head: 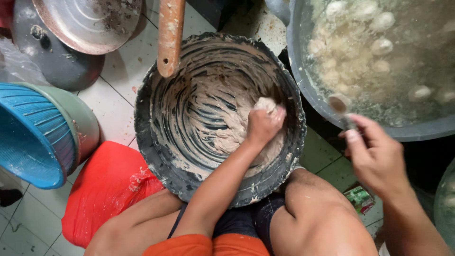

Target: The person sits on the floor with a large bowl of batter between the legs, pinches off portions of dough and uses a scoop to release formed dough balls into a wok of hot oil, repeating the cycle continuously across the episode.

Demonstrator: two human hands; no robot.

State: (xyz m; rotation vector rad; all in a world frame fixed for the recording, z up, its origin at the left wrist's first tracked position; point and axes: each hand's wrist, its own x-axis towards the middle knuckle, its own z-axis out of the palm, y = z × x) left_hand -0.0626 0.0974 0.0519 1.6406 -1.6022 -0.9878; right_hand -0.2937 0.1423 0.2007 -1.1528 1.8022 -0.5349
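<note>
My left hand is down inside a black bucket smeared with pale meat paste. The fingers are closed on a lump of that paste, which bulges out above my fist. My right hand hovers over the rim of a big grey pot at the right and grips a small spoon with its bowl pointing up-left. The pot holds cloudy water with several pale meatballs floating in it. The bucket sits between my bare knees.
A wooden handle leans on the bucket's far rim. A blue-and-green plastic basket lies at the left, a red plastic bag below it, and metal lids at the top left on the white tiled floor.
</note>
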